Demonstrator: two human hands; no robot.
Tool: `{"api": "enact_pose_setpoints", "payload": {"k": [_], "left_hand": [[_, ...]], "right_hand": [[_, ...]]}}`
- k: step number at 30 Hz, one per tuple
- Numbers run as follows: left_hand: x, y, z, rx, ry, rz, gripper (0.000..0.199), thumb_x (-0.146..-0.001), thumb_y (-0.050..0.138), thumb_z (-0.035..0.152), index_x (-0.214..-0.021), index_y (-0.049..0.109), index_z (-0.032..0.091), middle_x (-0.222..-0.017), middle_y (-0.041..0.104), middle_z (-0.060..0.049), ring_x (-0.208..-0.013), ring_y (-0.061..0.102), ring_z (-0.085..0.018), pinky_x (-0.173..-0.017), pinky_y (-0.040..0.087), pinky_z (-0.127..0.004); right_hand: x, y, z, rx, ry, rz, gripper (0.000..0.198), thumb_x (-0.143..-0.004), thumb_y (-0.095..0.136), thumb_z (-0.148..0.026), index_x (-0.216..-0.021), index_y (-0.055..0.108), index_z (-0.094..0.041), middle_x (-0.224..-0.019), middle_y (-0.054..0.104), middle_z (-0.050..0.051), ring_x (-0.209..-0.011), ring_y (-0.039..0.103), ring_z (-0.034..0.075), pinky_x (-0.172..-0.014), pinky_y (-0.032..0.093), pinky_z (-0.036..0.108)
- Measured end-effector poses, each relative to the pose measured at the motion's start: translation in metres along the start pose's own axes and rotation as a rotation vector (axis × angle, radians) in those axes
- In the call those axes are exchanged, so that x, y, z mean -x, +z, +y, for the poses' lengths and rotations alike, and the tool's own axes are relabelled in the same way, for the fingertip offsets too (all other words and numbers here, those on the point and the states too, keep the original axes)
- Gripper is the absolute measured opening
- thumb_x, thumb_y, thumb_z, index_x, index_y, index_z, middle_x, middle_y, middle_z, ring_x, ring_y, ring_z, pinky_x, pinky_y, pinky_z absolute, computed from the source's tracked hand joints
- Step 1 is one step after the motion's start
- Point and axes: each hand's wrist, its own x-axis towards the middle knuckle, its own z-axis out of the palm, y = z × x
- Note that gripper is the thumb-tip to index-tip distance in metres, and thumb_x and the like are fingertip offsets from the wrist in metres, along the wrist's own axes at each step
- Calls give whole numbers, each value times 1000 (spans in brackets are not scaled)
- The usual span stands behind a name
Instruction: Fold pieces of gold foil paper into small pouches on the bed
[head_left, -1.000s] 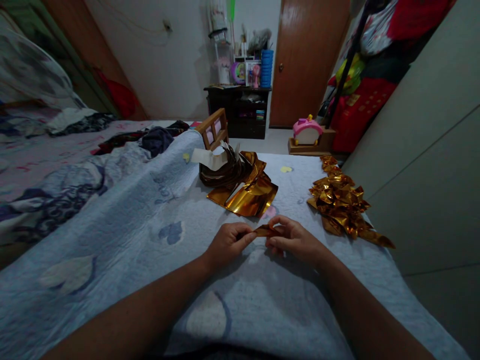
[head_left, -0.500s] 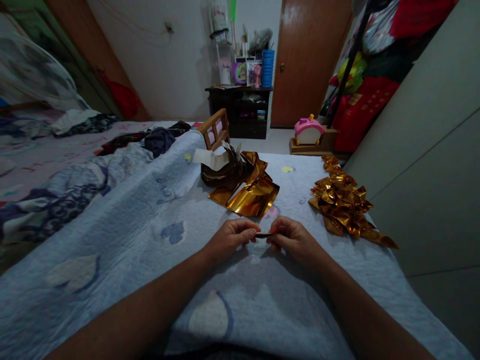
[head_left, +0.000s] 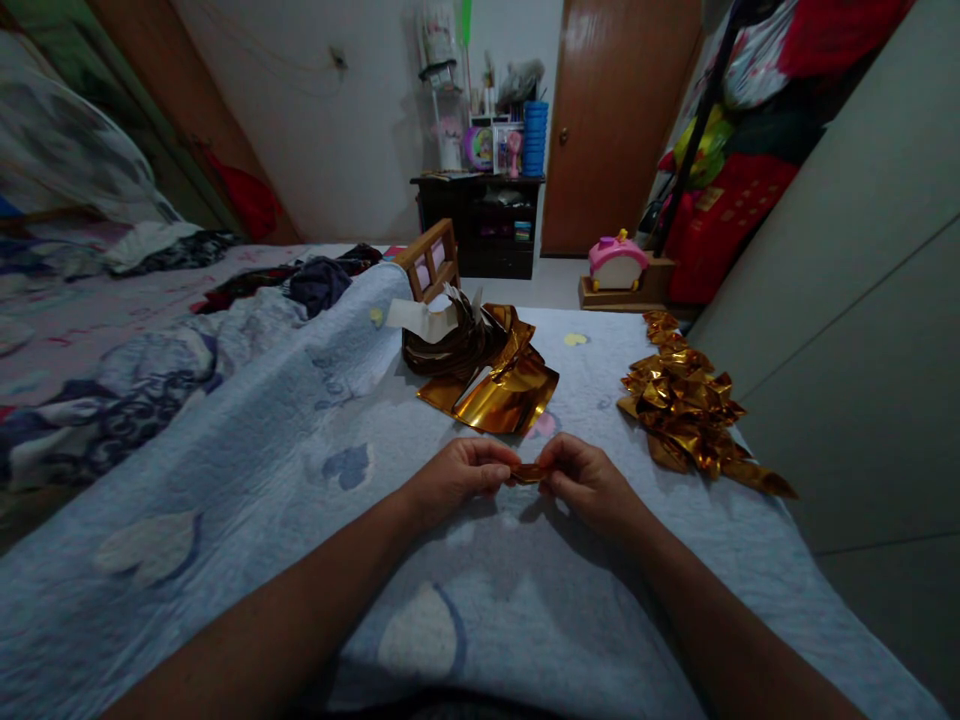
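Note:
Between my two hands is a small folded piece of gold foil paper, held just above the blue bedspread. My left hand pinches its left end with thumb and fingers. At the opposite end, my right hand is closed on it the same way. Beyond my hands lies a stack of gold foil sheets, some curled, with pale undersides showing. A heap of folded gold foil pieces rests to the right, along the bed's edge.
Rumpled clothes and bedding spread over the left side. A wooden bed post frame rises behind the foil stack. Farther back are a dark cabinet, a pink toy and a door. A pale wardrobe borders the right.
The folded foil paper has turned in my fingers, so that more of its gold face shows instead of a thin dark edge. Both hands stay in nearly the same place.

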Motion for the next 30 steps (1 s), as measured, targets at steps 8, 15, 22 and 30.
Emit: {"api": "enact_pose_setpoints", "payload": {"k": [8,15,22,30], "left_hand": [[0,3,1,83,-70,68,43,-59,92,36,-90,75,12,-71,68,-2,-50,51,-7,-50,42,-21],[-1,4,-2,88,-4,73,41,-62,92,34,-93,74,13,-74,70,-1,-52,55,-6,-52,45,-20],[1,2,-3,86,35,51,37,-65,91,33,-91,76,13,-75,71,-2,-53,57,-7,-54,45,-20],[4,1,0,142,63,-49,42,-59,94,18,-97,76,14,-91,79,-7,-78,73,-17,-73,53,-25]], "right_hand": [[2,-1,-6,110,-34,-36,13,-74,60,-18,-87,60,-21,-81,61,0,-73,55,15,-67,43,29],[4,-5,-10,-47,68,-53,24,-84,68,-36,-99,60,-20,-84,59,0,-66,51,12,-58,40,25],[3,-9,-9,-76,96,-103,28,-84,72,-39,-103,64,-20,-86,65,2,-67,54,13,-56,40,24],[2,-8,-12,-161,78,-120,23,-84,73,-34,-101,65,-21,-87,69,2,-73,63,14,-65,47,26]]}}
